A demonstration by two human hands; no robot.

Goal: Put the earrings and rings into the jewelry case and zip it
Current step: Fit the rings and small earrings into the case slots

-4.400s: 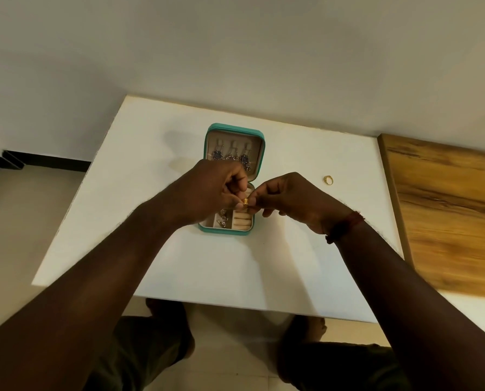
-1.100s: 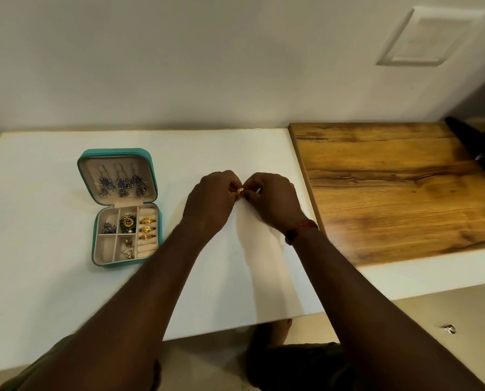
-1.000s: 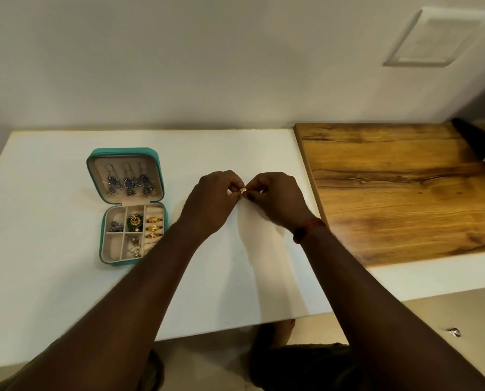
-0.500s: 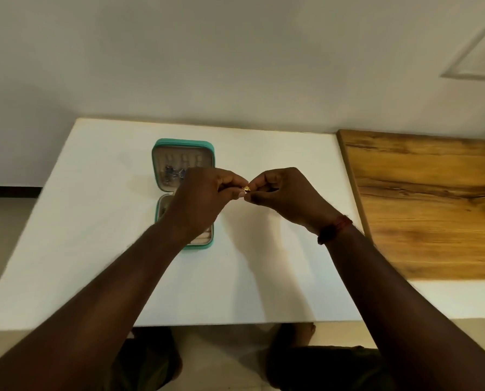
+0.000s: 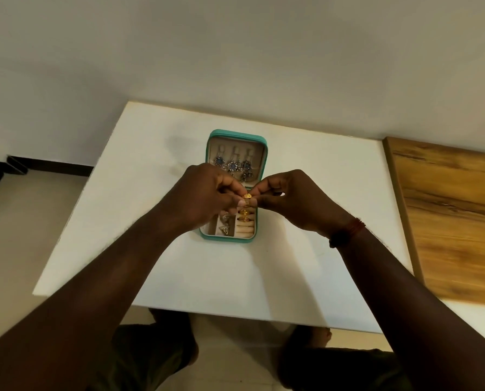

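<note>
A teal jewelry case [image 5: 261, 230] lies open on the white table [image 5: 128, 210]. Its raised lid [image 5: 265, 153] holds blue drop earrings [image 5: 233, 165]. Gold rings [image 5: 244, 218] sit in the ring rolls of the tray, and silver pieces [image 5: 225, 229] lie in a left compartment. Over the tray, my left hand [image 5: 207, 196] and my right hand [image 5: 292, 201] meet fingertip to fingertip, both pinching one gold ring [image 5: 247, 196]. My hands hide the tray's back part.
A wooden board [image 5: 447, 215] lies on the table at the right. The table's left edge drops to a beige floor [image 5: 24, 221]. My knees show under the table's front edge.
My hands, still pinching the gold ring, have come from the table's right part to above the case's ring rolls. The view has swung so the case sits in the middle.
</note>
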